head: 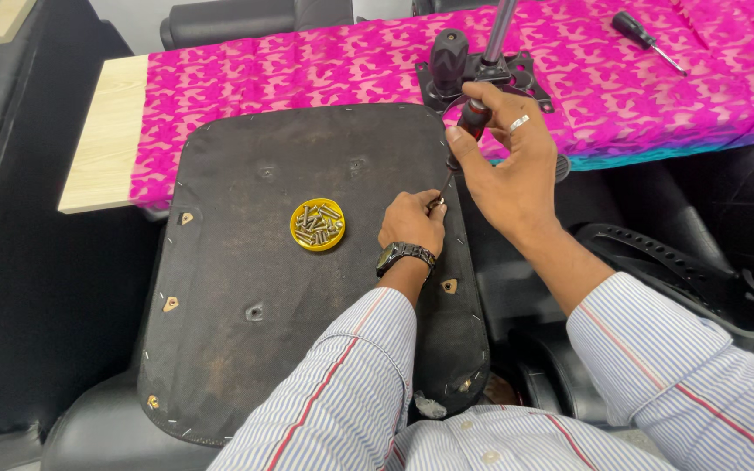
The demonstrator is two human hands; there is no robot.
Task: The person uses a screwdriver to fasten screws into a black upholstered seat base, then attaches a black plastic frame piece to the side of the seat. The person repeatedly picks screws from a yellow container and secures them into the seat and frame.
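One screwdriver (pixel 464 139) in work: black handle with red band, thin metal shaft, tip down at the right edge of the seat board (pixel 307 288). Long axis runs steeply, handle up and slightly right, tip down-left toward the board rim. Right hand (pixel 508 170) wraps the handle, fingers (pixel 473 96) curled closed round the top, ring on one finger. Left hand (pixel 412 222) sits just below, fingers pinched shut at the tip on a small metal piece, likely a screw; too small to be sure. Shaft passes between the two hands, tip touching the left fingertips. Watch on the left wrist, striped sleeves on both arms.

Seat board is dark fabric-covered underside, flat, stapled round the rim, with several metal threaded inserts. Yellow dish (pixel 317 225) full of screws sits mid-board, left of the left hand, apart from it. Black metal chair mechanism (pixel 482 70) with a gas cylinder lies on the pink patterned cloth (pixel 307 70) over the tabletop (pixel 106 131), just behind the right hand. Second screwdriver (pixel 647 39) far right on the cloth, well apart.
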